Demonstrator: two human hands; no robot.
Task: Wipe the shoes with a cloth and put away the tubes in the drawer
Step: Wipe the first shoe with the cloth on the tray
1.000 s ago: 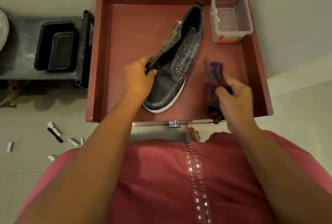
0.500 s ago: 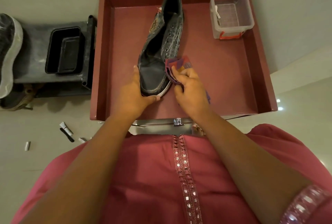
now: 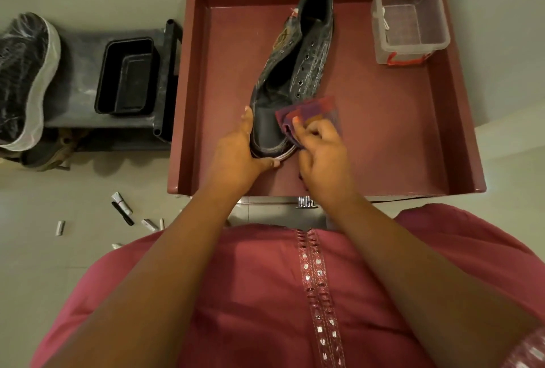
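Step in hand: wiping; the dark grey lace-up leather shoe with a pale sole edge point(image 3: 298, 72) lies inside the open dark-red wooden drawer point(image 3: 442, 120), toe toward the person.
Left hand: the left hand point(image 3: 239, 149) curls round the toe end of the shoe and steadies it, thumb under the sole edge.
Right hand: the right hand point(image 3: 321, 155) has its fingers curled on the folded purple-and-orange checked cloth point(image 3: 312, 111), pressing it against the toe and side of the shoe.
Done so far: I judge the wiping of this shoe under way, not finished; how clean it is cannot be told.
Second shoe: a dark shoe with a white sole point(image 3: 23, 78) lies on the low grey shelf point(image 3: 79, 72) at left, beside a black plastic tub point(image 3: 126, 75); whether wiped, I cannot tell.
Tubes: several small white tubes and a black one point(image 3: 122, 210) lie scattered on the pale floor, well apart from the drawer; none is put away yet.
Drawer contents: a clear plastic box with red clips point(image 3: 410, 16) stands in the far right corner.
Left to do: finish the shoes, then gather every tube into the drawer.
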